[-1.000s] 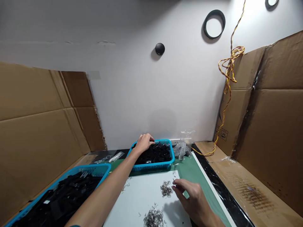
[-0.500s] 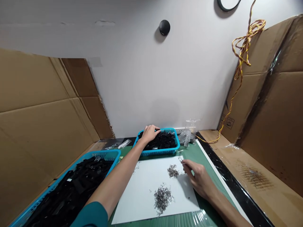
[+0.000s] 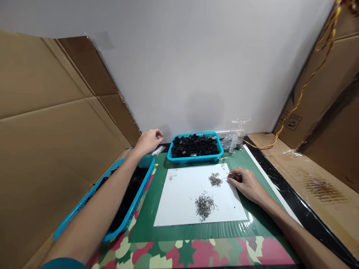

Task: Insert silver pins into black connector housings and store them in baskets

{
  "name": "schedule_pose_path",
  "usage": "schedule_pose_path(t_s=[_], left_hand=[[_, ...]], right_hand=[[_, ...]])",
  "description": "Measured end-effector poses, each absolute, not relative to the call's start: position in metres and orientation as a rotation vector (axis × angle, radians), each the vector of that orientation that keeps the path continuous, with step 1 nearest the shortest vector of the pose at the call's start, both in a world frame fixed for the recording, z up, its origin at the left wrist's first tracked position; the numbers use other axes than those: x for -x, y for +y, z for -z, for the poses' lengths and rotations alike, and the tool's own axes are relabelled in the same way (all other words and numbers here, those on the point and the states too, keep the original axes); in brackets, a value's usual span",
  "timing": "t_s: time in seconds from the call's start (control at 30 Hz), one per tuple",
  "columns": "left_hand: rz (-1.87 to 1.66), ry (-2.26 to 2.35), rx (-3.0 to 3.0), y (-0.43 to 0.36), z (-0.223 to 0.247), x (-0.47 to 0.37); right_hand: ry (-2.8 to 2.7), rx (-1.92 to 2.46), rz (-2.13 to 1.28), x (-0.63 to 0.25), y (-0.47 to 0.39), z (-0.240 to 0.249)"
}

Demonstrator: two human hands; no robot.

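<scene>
Left hand: raised in the air (image 3: 148,142) above the far end of the left basket (image 3: 143,188), to the left of the far basket and apart from it; its fingers curl in towards the thumb, and whether anything sits between them cannot be told.
Right hand: at the right edge of the white sheet (image 3: 179,201), bent fingers and thumb (image 3: 248,183) pinching a thin tool (image 3: 229,173) whose end points left, towards the small pile.
Small pile: tiny bent metal pieces (image 3: 215,179) on the sheet, just left of the thin tool.
Large pile: more such pieces (image 3: 204,206), nearer the person; a loose scatter (image 3: 172,175) lies by the sheet's far left corner.
Far basket: blue, upright (image 3: 196,159), beyond the sheet, heaped with black parts (image 3: 193,145).
Left basket: also blue, filled with dark parts, partly hidden under the left forearm.
Plastic bag: clear, crumpled (image 3: 231,142), just right of the far basket.
Table: green mat (image 3: 148,209) under the sheet, with a patterned cover (image 3: 168,257) showing along the near edge.
Sides: cardboard panels left (image 3: 42,89) and right, a yellow cable (image 3: 303,97) hanging at the right.
</scene>
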State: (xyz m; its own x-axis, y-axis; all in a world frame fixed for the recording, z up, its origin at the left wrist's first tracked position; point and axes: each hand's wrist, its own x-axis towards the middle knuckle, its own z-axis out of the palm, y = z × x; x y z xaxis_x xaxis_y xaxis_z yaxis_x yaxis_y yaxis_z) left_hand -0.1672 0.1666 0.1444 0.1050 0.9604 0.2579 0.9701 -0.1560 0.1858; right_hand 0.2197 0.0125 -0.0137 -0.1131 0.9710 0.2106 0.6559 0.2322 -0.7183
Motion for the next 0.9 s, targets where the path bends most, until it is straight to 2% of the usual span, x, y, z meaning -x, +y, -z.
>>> schedule_pose_path(t_s=[0.17,0.37,0.57,0.9], left_hand=[[0.319,-2.168,2.330,0.107,-0.144,0.227],[0.271,-2.247,2.377,0.051,-0.118,0.246],[0.208,-2.282,2.421,0.040,-0.104,0.243],[0.143,-2.269,2.564,0.033,-0.128,0.252]], right_hand=[[-1.884,1.475,-0.679,-0.225,0.012,0.010],[-1.972,1.441,-0.688,-0.227,0.010,0.027],[-2.049,1.339,-0.616,-0.229,0.008,0.041],[-1.877,1.355,-0.777,-0.232,0.009,0.014]])
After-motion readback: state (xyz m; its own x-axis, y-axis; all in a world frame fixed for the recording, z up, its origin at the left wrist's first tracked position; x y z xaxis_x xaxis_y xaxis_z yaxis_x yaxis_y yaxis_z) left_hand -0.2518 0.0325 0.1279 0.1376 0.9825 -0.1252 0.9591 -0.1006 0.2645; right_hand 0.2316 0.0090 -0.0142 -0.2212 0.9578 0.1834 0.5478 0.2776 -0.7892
